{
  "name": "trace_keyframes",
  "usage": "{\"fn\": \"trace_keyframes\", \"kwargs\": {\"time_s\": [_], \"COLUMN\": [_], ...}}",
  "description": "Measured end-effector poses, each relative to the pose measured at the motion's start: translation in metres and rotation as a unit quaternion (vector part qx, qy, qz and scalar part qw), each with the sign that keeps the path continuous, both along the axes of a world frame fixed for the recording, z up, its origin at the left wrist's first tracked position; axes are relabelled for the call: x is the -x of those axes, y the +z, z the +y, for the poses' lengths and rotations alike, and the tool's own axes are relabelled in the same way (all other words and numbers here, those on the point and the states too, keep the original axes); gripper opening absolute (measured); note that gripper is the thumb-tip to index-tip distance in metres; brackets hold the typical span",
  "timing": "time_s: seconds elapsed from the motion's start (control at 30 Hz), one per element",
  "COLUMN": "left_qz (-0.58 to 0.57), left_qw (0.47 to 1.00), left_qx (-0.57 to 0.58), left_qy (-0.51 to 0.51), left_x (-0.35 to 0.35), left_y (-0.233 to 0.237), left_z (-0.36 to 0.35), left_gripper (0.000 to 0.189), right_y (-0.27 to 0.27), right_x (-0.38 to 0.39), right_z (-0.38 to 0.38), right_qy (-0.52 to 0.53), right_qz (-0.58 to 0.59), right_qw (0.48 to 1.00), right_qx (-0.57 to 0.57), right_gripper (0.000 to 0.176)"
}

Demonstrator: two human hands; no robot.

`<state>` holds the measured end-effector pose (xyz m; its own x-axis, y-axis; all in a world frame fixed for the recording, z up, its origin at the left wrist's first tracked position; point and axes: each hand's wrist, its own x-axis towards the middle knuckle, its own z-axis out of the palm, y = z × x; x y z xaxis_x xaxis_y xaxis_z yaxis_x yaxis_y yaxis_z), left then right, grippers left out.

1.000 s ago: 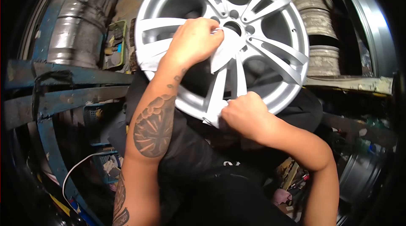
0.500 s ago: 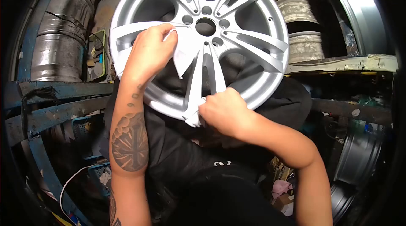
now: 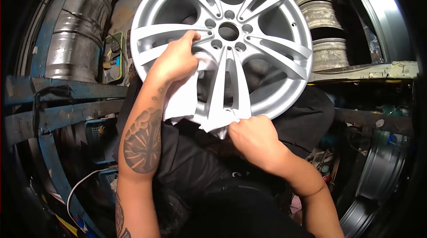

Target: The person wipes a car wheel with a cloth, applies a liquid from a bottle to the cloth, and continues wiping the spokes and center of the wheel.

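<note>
The silver wheel (image 3: 219, 87) stands on edge on the person's lap, its face turned toward them, under both hands. The left hand (image 3: 175, 60) is closed, fingers curled over a spoke beside the hub, pressing a white cloth (image 3: 182, 100) against the metal. The right hand (image 3: 251, 138) is fisted just below the wheel's lower edge, pinching the cloth's other end. Between the hands the cloth hangs across an opening between the spokes. Judging from this, the work goes best with the cloth pulled taut, the right hand anchoring while the left follows each spoke's edges. The wheel should be braced against the lap. Old rims (image 3: 327, 29) are stacked beyond the right hand.
</note>
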<state>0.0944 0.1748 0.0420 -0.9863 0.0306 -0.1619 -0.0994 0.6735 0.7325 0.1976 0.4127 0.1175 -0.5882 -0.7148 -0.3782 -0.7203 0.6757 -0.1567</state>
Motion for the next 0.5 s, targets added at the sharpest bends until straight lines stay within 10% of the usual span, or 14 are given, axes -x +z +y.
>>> {"fn": "trace_keyframes", "kwargs": {"time_s": [0.1,0.27,0.5], "left_qz": [-0.112,-0.171,-0.098], "left_qw": [0.905,0.980,0.972], "left_qx": [-0.411,-0.002,-0.209], "left_qy": [0.003,-0.097,0.048], "left_x": [0.004,-0.016,-0.017], "left_y": [0.032,0.034,0.021], "left_z": [-0.006,-0.024,-0.047], "left_gripper": [0.087,0.107,0.023], "right_y": [-0.008,0.005,0.013], "right_x": [0.005,0.001,0.007], "right_z": [0.003,0.005,0.001], "right_qy": [-0.011,0.010,0.037], "right_qz": [-0.012,-0.019,-0.049], "right_qw": [1.000,1.000,0.998], "right_qx": [0.018,0.009,0.002], "right_gripper": [0.005,0.011,0.009]}}
